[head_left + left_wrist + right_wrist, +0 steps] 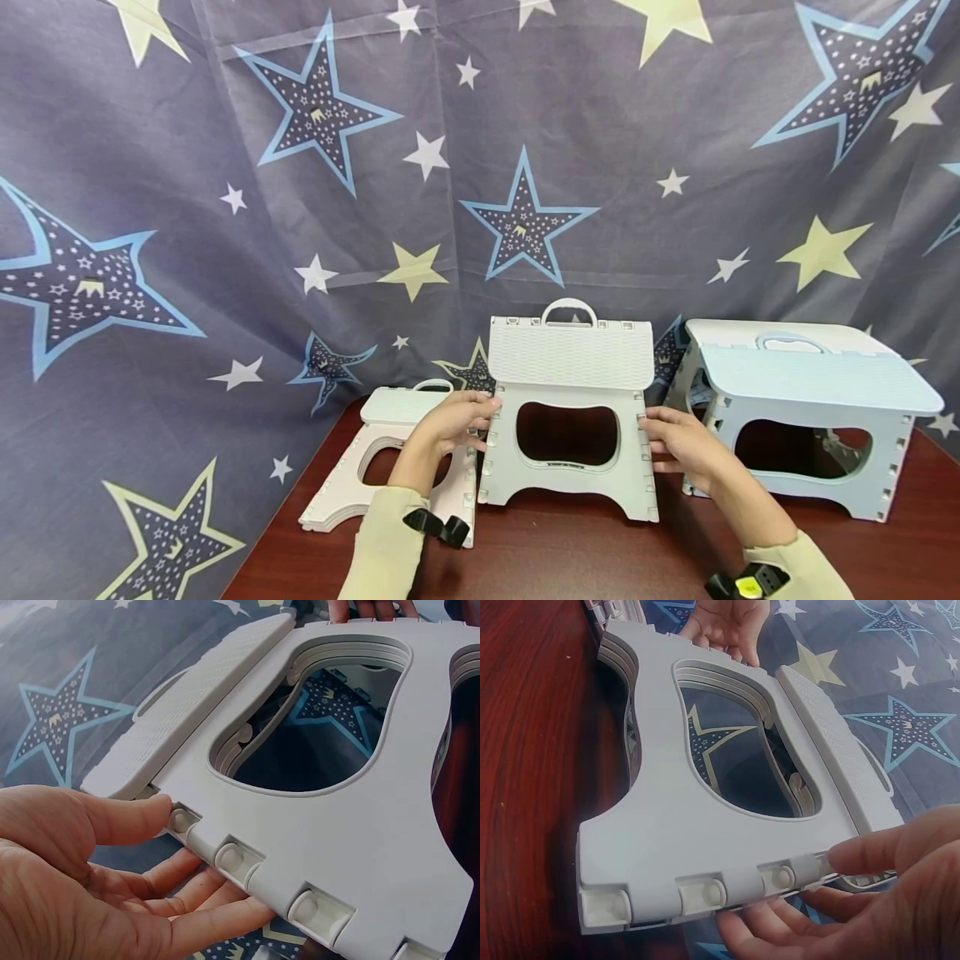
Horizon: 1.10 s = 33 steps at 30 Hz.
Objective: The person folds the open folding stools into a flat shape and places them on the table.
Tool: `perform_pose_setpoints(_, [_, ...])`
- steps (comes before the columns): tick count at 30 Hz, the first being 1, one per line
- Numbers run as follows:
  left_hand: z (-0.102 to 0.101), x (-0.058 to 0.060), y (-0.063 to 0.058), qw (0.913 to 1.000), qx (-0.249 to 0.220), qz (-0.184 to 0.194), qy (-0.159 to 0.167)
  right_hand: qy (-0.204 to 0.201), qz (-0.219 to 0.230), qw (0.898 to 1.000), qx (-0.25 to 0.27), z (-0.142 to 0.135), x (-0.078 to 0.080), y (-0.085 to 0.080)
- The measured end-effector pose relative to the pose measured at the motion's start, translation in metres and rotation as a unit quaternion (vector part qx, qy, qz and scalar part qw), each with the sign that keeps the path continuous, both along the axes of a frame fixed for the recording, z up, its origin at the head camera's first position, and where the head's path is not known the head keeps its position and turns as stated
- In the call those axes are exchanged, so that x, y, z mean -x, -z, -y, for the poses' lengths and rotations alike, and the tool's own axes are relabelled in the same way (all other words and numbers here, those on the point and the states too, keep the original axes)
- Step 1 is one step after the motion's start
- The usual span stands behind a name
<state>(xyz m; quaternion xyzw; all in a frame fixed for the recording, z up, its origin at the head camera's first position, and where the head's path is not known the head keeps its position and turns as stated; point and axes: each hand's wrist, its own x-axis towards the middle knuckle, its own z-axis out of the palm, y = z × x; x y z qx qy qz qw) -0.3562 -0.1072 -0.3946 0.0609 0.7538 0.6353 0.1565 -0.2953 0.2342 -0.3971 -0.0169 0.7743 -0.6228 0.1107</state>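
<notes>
A pale grey-white folding step stool (566, 358) stands upright in the middle of the table, its layers folded together and a carry handle on top. My left hand (453, 421) holds its left side edge, thumb toward the front and fingers behind. On the opposite edge, my right hand (686, 446) has a matching hold. Both wrist views show the thumbs by the stool's hinge slots, with fingertips partly hidden behind the edge. A large rounded opening (315, 727) goes through the folded legs in the left wrist view.
Left of the middle stool, a pale pink folded stool (337, 496) leans back, partly behind my left forearm. A light blue stool (810, 375) stands unfolded at the right. Behind the dark red wooden table (555, 558) hangs a grey cloth with stars (600, 125).
</notes>
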Motion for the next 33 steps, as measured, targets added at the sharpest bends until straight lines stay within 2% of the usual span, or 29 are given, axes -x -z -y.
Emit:
perform_pose_setpoints(5, [0.0008, 0.0011, 0.0003, 1.0, -0.004, -0.002, 0.006, -0.003, -0.007, 1.0, 0.003, -0.0001, 0.0011, 0.0027])
perform_pose_setpoints(20, [0.0021, 0.0024, 0.0035, 0.9997, -0.011, 0.007, 0.018, 0.031, -0.004, 0.999, -0.011, 0.0042, 0.0017, 0.0045])
perform_pose_setpoints(33, [0.0022, -0.0012, 0.0088, 0.9999, 0.005, 0.008, -0.012, 0.04, -0.016, 0.999, -0.03, 0.009, 0.0035, 0.0065])
